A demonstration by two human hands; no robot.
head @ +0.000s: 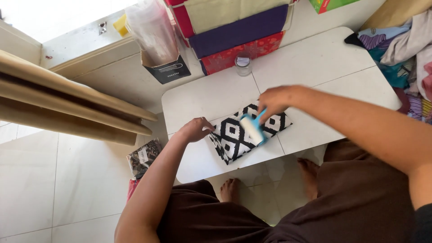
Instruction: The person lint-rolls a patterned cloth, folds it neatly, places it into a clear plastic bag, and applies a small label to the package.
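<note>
A folded black-and-white diamond-patterned cloth [234, 139] lies on the small white table [315, 63]. My right hand [275, 100] grips the blue handle of a lint roller [253, 129], whose white roll rests on the cloth's middle. My left hand [194, 130] presses down on the cloth's left edge with curled fingers.
A small clear jar [243, 64] stands at the table's far edge. Behind it are stacked coloured fabrics [238, 31] and a dark box with plastic bags [164, 67]. Wooden boards [67, 103] lean at left. Patterned packets [144, 157] lie on the tiled floor. Clothes [405, 49] pile at right.
</note>
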